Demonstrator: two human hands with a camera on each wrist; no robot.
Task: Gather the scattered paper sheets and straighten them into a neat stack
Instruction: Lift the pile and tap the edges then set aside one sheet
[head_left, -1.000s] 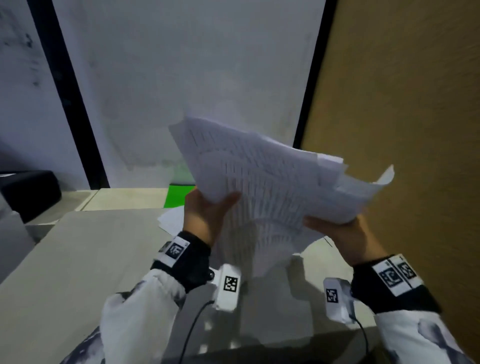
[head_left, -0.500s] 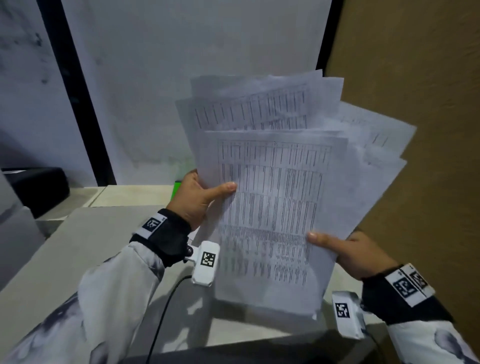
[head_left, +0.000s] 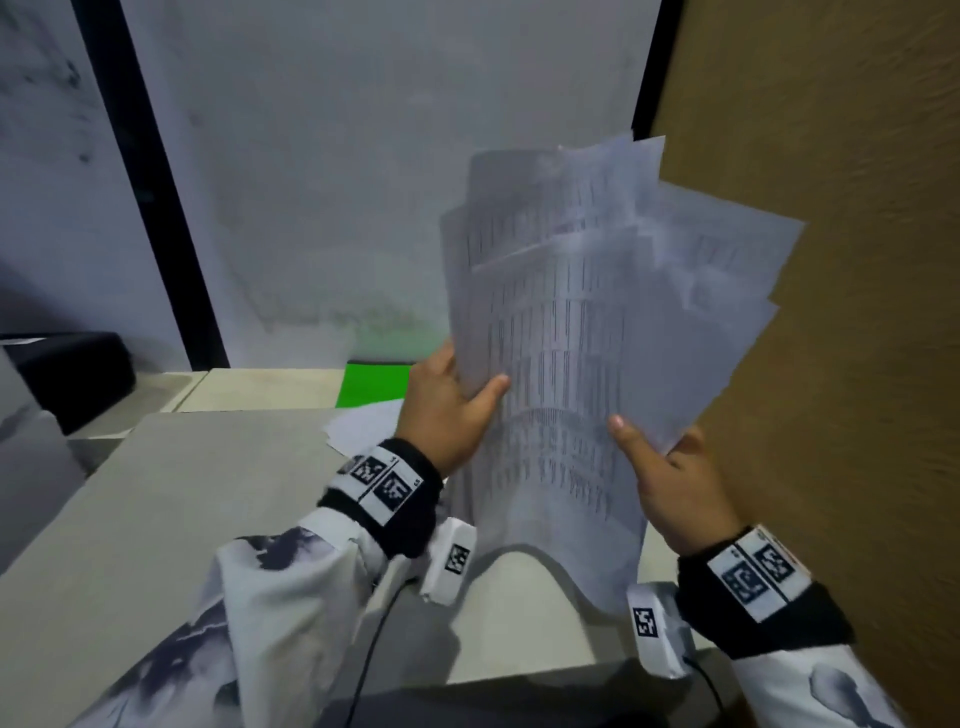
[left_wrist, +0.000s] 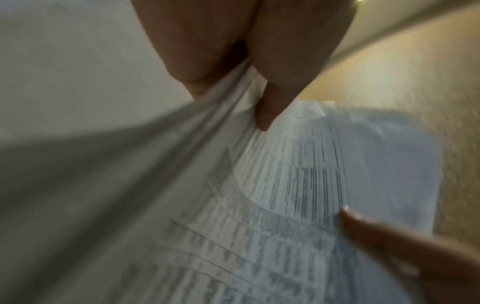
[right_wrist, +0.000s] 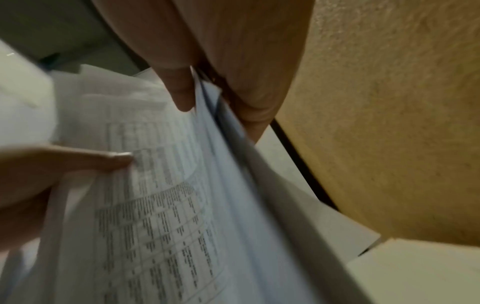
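Now we pinch the sheets (head_left: 582, 364) upright above the counter (head_left: 182, 519), left hand (head_left: 447, 410) and right hand (head_left: 670, 483) each gripping a side edge, so loosen slightly and tap the seemingly bowed bottom edges down to even the fanned tops.

In front of me a pale grey counter (head_left: 197, 499) runs back to a whitish wall (head_left: 363, 156) crossed by a black vertical strip (head_left: 156, 197). A bright green patch (head_left: 371, 384) sits at the counter's far edge. A black box (head_left: 72, 364) rests off to my left, and a brown textured panel (head_left: 841, 260) stands on my right.
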